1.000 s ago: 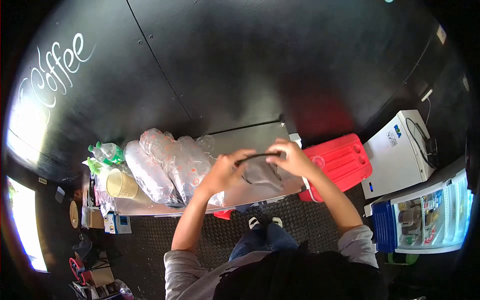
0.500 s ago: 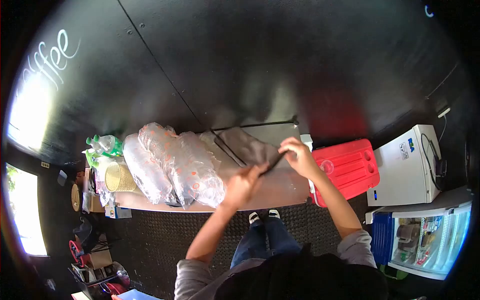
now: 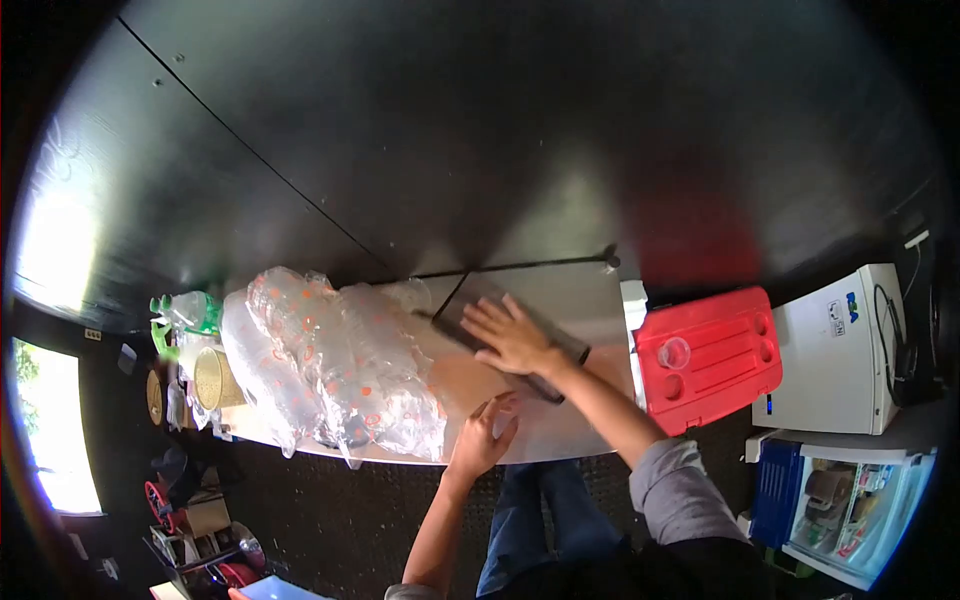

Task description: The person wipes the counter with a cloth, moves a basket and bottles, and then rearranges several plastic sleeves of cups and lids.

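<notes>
A dark folded cloth (image 3: 538, 384) with a thin dark strap lies on the pale table (image 3: 590, 300). My right hand (image 3: 515, 338) rests flat across this cloth with its fingers spread, covering its middle. Closer to the table's front edge is my left hand (image 3: 482, 440), its fingers loosely bent and thumb apart, with nothing visible in it. Left of both hands, clear plastic bags (image 3: 370, 375) with orange marks are heaped, holding clear items that I cannot make out.
A red cooler lid (image 3: 710, 350) with a clear cup (image 3: 674, 352) on it stands at the right. Beyond it are a white appliance (image 3: 830, 350) and a glass-door fridge (image 3: 850, 500). A woven basket (image 3: 212, 378) and green-labelled bottles (image 3: 195, 312) stand at the left.
The cloth, held up between both hands before, now lies flat on the table. My right hand has moved left onto it; my left hand has let go and dropped toward the front edge.
</notes>
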Demonstrator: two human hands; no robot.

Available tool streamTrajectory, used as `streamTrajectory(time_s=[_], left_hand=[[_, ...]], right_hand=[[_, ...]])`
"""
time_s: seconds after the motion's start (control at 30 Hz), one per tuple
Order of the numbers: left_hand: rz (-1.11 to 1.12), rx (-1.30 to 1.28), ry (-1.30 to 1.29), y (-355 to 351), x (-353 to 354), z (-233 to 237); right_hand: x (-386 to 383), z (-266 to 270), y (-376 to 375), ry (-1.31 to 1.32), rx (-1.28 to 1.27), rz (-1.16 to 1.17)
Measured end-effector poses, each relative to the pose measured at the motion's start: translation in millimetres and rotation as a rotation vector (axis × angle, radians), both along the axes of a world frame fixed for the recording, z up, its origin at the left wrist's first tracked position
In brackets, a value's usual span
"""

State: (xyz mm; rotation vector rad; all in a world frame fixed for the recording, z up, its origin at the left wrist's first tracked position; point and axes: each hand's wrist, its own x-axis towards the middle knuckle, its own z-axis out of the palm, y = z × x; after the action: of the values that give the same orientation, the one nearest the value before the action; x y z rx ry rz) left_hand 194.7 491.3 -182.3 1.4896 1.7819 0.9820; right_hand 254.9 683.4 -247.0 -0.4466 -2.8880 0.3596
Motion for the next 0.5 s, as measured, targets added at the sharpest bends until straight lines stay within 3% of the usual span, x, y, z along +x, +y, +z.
streamTrajectory(time_s=[0.03,0.13,0.2,0.27,0.3,0.4,0.43,0.5], left_hand=[[0.001,-0.014,-0.035,0.5,0.5,-2.5],[0.024,0.024,-0.132,2.1,2.4,-12.8],[0.041,0.034,-0.158,2.1,3.4,-13.1],[0.060,0.053,-0.184,2.8,5.7,-14.8],[0.074,0.057,-0.224,2.7,7.9,-17.6],[0.106,0.060,-0.261,6.7,11.4,-17.8],[0.126,0.051,-0.255,6.0,12.3,-17.8],[0.141,0.064,-0.232,4.3,12.0,-19.2]], right_hand=[[10.4,-1.0,11.8,-0.001,0.014,-0.026],[65.9,-9.9,44.3,0.016,0.047,-0.398],[82.1,-13.8,39.3,0.003,0.040,-0.498],[88.0,-17.9,22.4,-0.034,0.104,-0.781],[82.8,-8.2,2.1,-0.116,0.124,-0.749],[103.1,3.9,-19.6,-0.125,-0.041,-0.121],[107.9,4.1,-0.6,-0.128,-0.042,-0.122],[109.3,3.3,51.4,-0.007,0.062,-0.405]])
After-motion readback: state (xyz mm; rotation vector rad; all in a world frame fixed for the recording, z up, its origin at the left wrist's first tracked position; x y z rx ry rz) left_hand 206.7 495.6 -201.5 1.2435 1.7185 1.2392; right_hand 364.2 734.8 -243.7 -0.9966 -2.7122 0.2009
